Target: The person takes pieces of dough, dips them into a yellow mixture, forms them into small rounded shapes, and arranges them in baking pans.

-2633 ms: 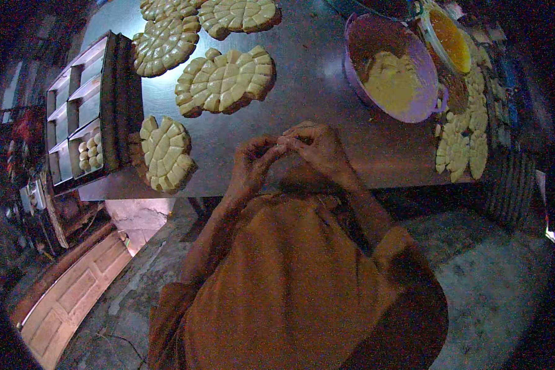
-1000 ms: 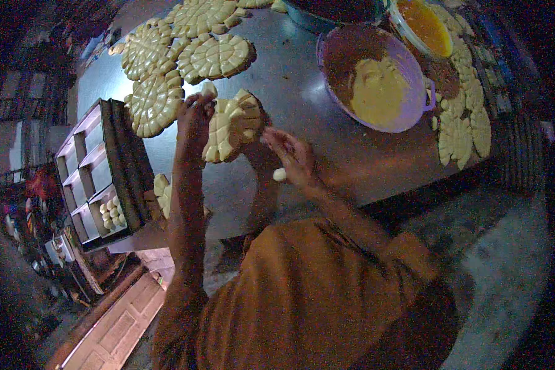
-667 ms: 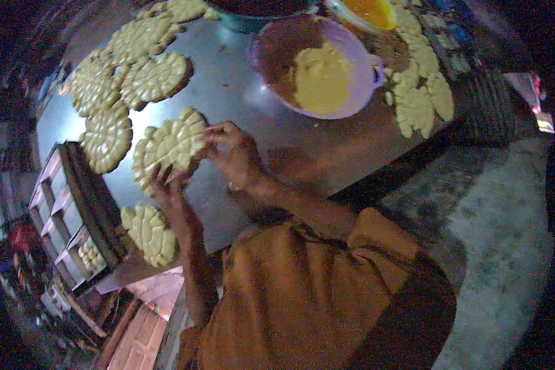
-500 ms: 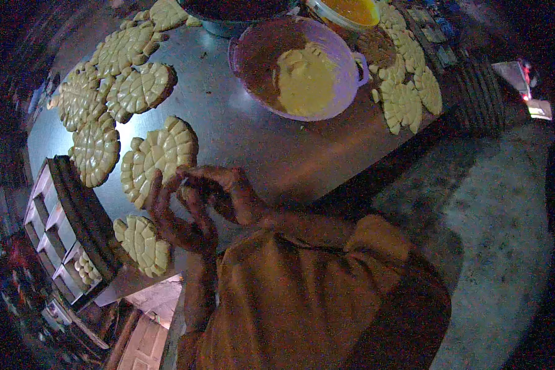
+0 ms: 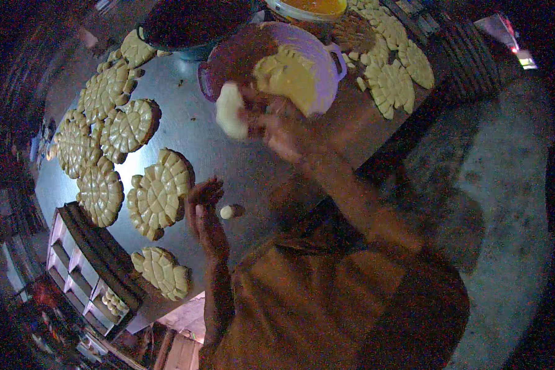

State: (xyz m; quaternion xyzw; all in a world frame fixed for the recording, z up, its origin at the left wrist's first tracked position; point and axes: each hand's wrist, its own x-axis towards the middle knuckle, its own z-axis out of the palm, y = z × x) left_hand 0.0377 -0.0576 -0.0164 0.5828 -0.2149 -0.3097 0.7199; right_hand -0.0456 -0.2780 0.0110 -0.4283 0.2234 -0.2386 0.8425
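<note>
My right hand (image 5: 283, 126), blurred by motion, is closed on a pale lump of dough (image 5: 231, 112) in front of the purple basin (image 5: 206, 83). A soft yellow mixture (image 5: 293, 74) lies inside that basin, partly behind the hand. My left hand (image 5: 206, 213) hovers low over the metal table (image 5: 191, 132) with its fingers loosely apart. Just right of it, a small dough ball (image 5: 229, 212) rests on the tabletop. Left of this hand sits a round cluster of pale, glossy dough pieces (image 5: 160, 194), with a smaller cluster (image 5: 160, 272) nearer me.
More dough clusters (image 5: 129, 127) cover the table's left side, and others (image 5: 388, 86) lie at the far right. A dark tub (image 5: 197, 52) and a bowl of orange-yellow liquid (image 5: 308, 8) stand at the back. A compartmented metal tray (image 5: 83, 271) is at the near left edge.
My hands were together near the large dough cluster and have separated. The right has moved up toward the basin and now holds a dough lump. A small dough ball now shows beside my left hand.
</note>
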